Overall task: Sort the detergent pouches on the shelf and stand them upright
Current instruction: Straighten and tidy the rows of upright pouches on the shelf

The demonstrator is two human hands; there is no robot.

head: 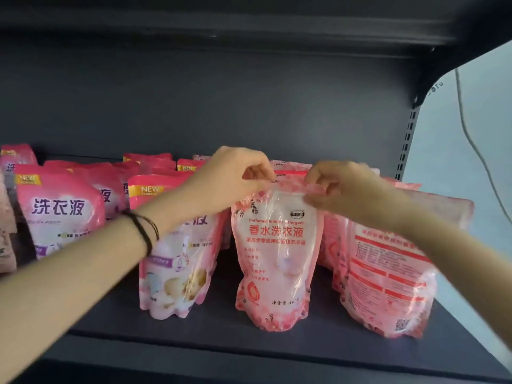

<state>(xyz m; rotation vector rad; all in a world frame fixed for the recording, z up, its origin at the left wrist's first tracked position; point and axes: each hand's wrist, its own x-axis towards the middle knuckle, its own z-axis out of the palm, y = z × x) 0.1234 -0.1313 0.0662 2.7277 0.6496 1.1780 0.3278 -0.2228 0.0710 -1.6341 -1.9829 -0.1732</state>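
Note:
A pink floral detergent pouch (274, 259) with red lettering stands upright at the front middle of the dark shelf (194, 339). My left hand (232, 178) pinches its top edge at the left corner and my right hand (340, 189) pinches the top at the right. To its right another pink pouch (388, 281) stands with its printed back facing me. Left of it stands a pink and white pouch (177, 273) with purple lettering, partly hidden by my left forearm.
Several more pink pouches (59, 212) stand in rows at the left and back of the shelf. Behind the right pouch lie more of the floral kind (443, 209). The shelf's perforated upright (407, 139) and a white wall with a cable are at the right.

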